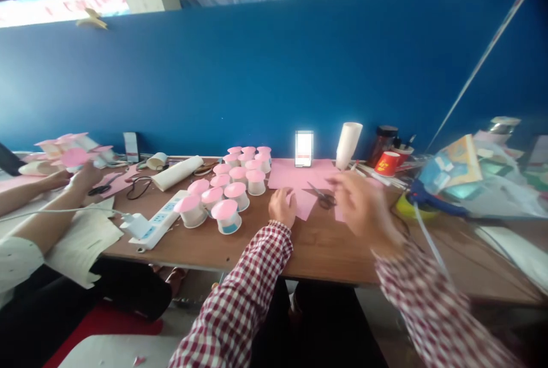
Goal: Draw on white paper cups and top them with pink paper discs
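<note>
My left hand (282, 207) is over the table with its fingers curled at the edge of a small piece of pink paper (305, 205). Its thumb presses on that paper. My right hand (363, 208) is raised to the right, smeared by motion, so I cannot make out its fingers or anything in them. Between the hands a pair of scissors (324, 198) lies on the table, nearest to the right hand. Behind them a larger pink sheet (282, 174) lies flat. Left of my left hand stand several paper cups with pink discs on top (225, 217).
A phone (303, 150) and a stack of white cups (348, 145) stand behind. At right are a red cup (387, 164) and a glue gun (439, 199). A power strip (156, 224) lies left. A co-worker's hands (88, 177) hold a pink disc.
</note>
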{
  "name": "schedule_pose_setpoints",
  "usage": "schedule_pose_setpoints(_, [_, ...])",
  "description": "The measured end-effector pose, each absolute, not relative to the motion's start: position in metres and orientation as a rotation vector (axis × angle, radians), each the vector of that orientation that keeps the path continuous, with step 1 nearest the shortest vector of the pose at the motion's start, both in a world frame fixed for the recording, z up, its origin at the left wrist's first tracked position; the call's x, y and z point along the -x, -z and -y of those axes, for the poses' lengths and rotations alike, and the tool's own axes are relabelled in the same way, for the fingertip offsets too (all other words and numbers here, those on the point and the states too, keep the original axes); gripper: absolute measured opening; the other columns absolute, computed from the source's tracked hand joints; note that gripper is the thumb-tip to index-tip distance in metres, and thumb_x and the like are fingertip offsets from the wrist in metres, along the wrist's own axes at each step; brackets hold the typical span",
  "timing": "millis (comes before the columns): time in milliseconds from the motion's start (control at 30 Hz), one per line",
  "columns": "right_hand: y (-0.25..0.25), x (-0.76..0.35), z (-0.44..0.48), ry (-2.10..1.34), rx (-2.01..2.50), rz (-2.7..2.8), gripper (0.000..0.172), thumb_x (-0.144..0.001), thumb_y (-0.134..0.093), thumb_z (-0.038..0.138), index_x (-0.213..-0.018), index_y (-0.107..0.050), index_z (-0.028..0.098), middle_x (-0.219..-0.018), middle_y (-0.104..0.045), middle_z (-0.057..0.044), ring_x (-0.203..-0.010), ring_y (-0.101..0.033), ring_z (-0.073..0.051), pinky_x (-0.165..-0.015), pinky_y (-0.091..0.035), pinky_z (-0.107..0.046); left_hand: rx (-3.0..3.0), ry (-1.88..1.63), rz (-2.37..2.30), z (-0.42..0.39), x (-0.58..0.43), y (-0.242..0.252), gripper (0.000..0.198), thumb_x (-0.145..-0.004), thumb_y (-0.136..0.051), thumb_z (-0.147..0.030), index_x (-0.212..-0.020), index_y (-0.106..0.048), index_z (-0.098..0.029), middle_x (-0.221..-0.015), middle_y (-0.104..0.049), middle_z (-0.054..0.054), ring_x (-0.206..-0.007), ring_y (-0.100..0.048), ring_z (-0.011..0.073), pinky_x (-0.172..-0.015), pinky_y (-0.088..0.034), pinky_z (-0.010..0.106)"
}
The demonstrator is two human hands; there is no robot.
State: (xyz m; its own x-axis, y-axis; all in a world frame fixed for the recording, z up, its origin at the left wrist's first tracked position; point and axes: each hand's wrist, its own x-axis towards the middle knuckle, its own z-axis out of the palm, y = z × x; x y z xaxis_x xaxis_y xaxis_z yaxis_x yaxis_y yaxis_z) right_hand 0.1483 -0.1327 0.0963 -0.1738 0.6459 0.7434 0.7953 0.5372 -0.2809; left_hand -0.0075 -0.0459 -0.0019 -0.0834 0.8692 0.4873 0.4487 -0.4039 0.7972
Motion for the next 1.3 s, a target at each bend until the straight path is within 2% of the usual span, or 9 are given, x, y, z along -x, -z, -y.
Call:
schedule_pose_setpoints(67, [-0.082, -0.157, 0.114, 0.18, 1.594, 1.98, 0.022, -0.091, -0.048, 0.02, -0.105, -0.062, 0.012, -0.095, -0.067, -0.013, -0.088, -0.063, -0.023, -0.079, -0.048, -0.035, -2.047, -1.283, -1.716, 0.048, 0.007, 0.001, 0.038, -0.077, -0.062, -0.031, -0.112, -0.06, -0.017, -0.117, -0.061, 0.013, -0.111, -0.051, 0.0286, -0.099, -0.036, 0.044])
schedule_pose_setpoints(133, [-0.064, -0.158, 0.095, 0.098, 2.023, 2.03, 0.019, -0.088, -0.053, 0.022, -0.101, -0.063, 0.011, -0.096, -0.067, -0.017, -0.086, -0.064, -0.025, -0.076, -0.047, -0.035, -2.139, -1.066, -1.934, 0.051, 0.006, 0.001, 0.052, -0.074, -0.064, -0.038, -0.12, -0.056, -0.015, -0.127, -0.055, 0.015, -0.118, -0.045, 0.0331, -0.102, -0.032, 0.048])
schedule_pose_setpoints(233, [-0.04, -0.153, 0.078, 0.104, 2.128, 1.974, 0.02, -0.091, -0.047, 0.017, -0.097, -0.064, 0.008, -0.096, -0.067, -0.02, -0.089, -0.064, -0.026, -0.073, -0.046, -0.034, -2.193, -0.767, -2.063, 0.052, 0.004, 0.0, 0.051, -0.076, -0.059, -0.047, -0.114, -0.06, -0.014, -0.13, -0.052, 0.017, -0.12, -0.042, 0.0357, -0.101, -0.03, 0.051])
schedule_pose_setpoints(500, [-0.024, -0.156, 0.076, 0.105, 2.093, 1.884, 0.021, -0.09, -0.041, 0.01, -0.098, -0.061, 0.012, -0.096, -0.066, -0.016, -0.092, -0.062, -0.024, -0.074, -0.043, -0.031, -2.232, -0.573, -2.024, 0.055, 0.009, -0.006, 0.039, -0.082, -0.052, -0.045, -0.109, -0.063, -0.019, -0.122, -0.059, 0.012, -0.114, -0.047, 0.0319, -0.097, -0.033, 0.046])
schedule_pose_setpoints(600, [-0.019, -0.158, 0.074, 0.092, 2.022, 1.825, 0.019, -0.09, -0.046, 0.016, -0.102, -0.06, 0.014, -0.097, -0.065, -0.015, -0.091, -0.062, -0.025, -0.074, -0.044, -0.031, -2.258, -0.594, -1.985, 0.056, 0.009, -0.006, 0.036, -0.083, -0.051, -0.039, -0.11, -0.063, -0.018, -0.119, -0.06, 0.012, -0.112, -0.049, 0.0309, -0.096, -0.034, 0.044])
schedule_pose_setpoints(800, [-0.002, -0.155, 0.065, 0.016, 1.792, 1.706, 0.032, -0.088, -0.043, 0.014, -0.118, -0.052, 0.014, -0.109, -0.062, -0.014, -0.1, -0.06, -0.023, -0.085, -0.046, -0.033, -2.272, -0.701, -1.862, 0.054, 0.009, -0.002, 0.029, -0.085, -0.05, -0.029, -0.106, -0.066, -0.017, -0.115, -0.063, 0.011, -0.11, -0.05, 0.0294, -0.096, -0.036, 0.042])
schedule_pose_setpoints(1033, [0.011, -0.159, 0.057, -0.065, 1.586, 1.621, 0.032, -0.083, -0.045, 0.017, -0.113, -0.055, 0.012, -0.106, -0.064, -0.015, -0.101, -0.059, -0.025, -0.09, -0.048, -0.041, -2.274, -0.777, -1.794, 0.05, 0.01, 0.004, 0.029, -0.088, -0.045, -0.026, -0.107, -0.066, -0.018, -0.124, -0.057, 0.01, -0.116, -0.047, 0.0244, -0.099, -0.038, 0.035])
schedule_pose_setpoints(1167, [0.011, -0.159, 0.058, -0.072, 1.511, 1.567, 0.034, -0.084, -0.045, 0.02, -0.117, -0.053, 0.013, -0.11, -0.064, -0.015, -0.102, -0.06, -0.024, -0.092, -0.047, -0.042, -2.178, -0.904, -1.847, 0.053, 0.01, 0.003, 0.032, -0.082, -0.052, -0.022, -0.112, -0.063, -0.019, -0.128, -0.052, 0.011, -0.118, -0.043, 0.0252, -0.099, -0.038, 0.034])
schedule_pose_setpoints(1300, [0.012, -0.159, 0.058, -0.18, 1.448, 1.507, 0.038, -0.08, -0.054, 0.024, -0.117, -0.055, 0.012, -0.105, -0.065, -0.014, -0.093, -0.063, -0.022, -0.089, -0.049, -0.039, -2.131, -0.776, -2.014, 0.057, 0.008, -0.002, 0.042, -0.079, -0.057, -0.035, -0.117, -0.06, -0.017, -0.129, -0.052, 0.013, -0.115, -0.043, 0.0315, -0.094, -0.04, 0.043])
